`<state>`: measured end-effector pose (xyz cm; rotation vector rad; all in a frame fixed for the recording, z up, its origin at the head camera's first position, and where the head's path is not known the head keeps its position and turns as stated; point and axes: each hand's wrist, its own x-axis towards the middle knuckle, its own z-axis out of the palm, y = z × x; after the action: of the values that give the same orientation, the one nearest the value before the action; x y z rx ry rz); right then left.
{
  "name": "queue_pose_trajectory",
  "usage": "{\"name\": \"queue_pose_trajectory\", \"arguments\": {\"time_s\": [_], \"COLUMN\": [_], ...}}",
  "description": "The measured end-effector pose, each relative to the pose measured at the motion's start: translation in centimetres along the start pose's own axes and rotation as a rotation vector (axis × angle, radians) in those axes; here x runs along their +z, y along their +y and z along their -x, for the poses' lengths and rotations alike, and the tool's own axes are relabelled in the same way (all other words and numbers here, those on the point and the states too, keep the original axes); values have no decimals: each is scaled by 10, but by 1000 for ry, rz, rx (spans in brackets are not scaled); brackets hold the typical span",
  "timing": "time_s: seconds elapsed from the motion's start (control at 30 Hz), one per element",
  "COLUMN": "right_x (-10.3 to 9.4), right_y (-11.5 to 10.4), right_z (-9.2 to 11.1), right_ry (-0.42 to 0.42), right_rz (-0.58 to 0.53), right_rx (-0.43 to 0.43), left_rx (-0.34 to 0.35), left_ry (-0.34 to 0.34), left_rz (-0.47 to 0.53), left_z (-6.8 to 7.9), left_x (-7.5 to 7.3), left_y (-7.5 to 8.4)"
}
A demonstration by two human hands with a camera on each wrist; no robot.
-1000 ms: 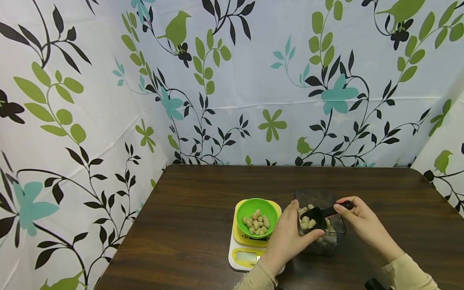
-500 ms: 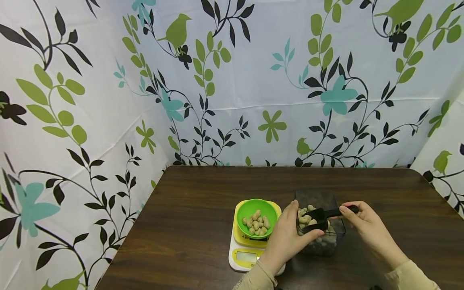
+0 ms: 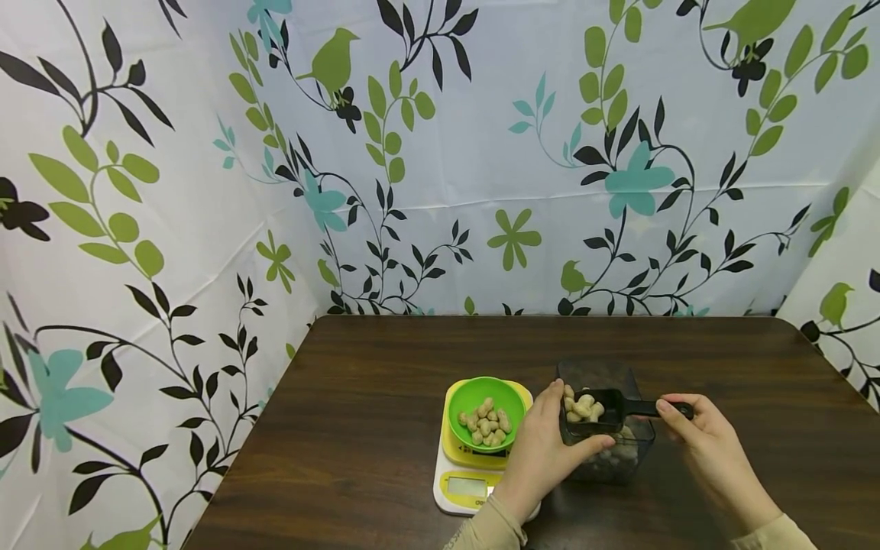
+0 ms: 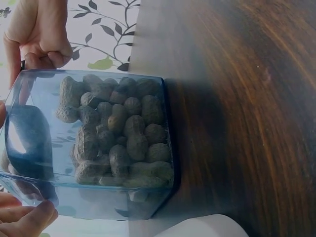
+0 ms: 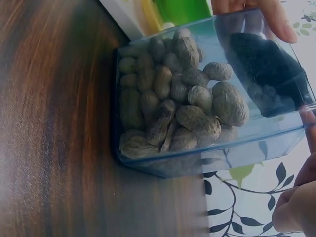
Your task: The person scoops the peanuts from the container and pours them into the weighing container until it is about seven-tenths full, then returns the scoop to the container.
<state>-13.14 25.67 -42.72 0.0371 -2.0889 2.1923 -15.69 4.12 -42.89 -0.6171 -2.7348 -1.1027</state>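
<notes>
A black scoop (image 3: 614,409) with several peanuts (image 3: 583,408) in it is level at the mouth of a clear plastic container (image 3: 608,462). My right hand (image 3: 715,451) pinches its handle, to the right of the container. My left hand (image 3: 543,454) grips the container at its near left corner, thumb along the front rim and fingers on the left side. Through the clear wall, both wrist views show more peanuts (image 4: 118,128) filling the lower part, with the scoop (image 5: 266,69) above them.
Left of the container stands a yellow and white kitchen scale (image 3: 447,496). On it sits a green bowl (image 3: 505,392) holding several peanuts. All stand on a dark wooden table (image 3: 344,428), with a leaf-patterned cloth (image 3: 440,153) behind.
My right hand has drawn back to the right and the scoop has levelled out, with peanuts now showing inside it. The left hand keeps its hold on the container.
</notes>
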Motion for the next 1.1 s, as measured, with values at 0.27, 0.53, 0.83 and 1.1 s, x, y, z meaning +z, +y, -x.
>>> {"name": "queue_pose_trajectory", "arguments": {"time_s": [0.27,0.53,0.83,1.1], "right_x": [-8,-9,-9,-7], "right_y": [6,9,7,-5], "right_z": [3,4,3,-1], "right_ry": [-9,15,16,-11], "right_rz": [-86,-141,-231,-274], "right_rx": [2,-50,-111,-152], "left_rx": [-14,0,-21,-31], "left_ry": [-9,-8,-32,-10], "left_rz": [45,60,104,120], "left_z": [-1,0,1,0], "left_x": [1,-1,-4,-17], "left_y": [-1,-2,-1,1]}}
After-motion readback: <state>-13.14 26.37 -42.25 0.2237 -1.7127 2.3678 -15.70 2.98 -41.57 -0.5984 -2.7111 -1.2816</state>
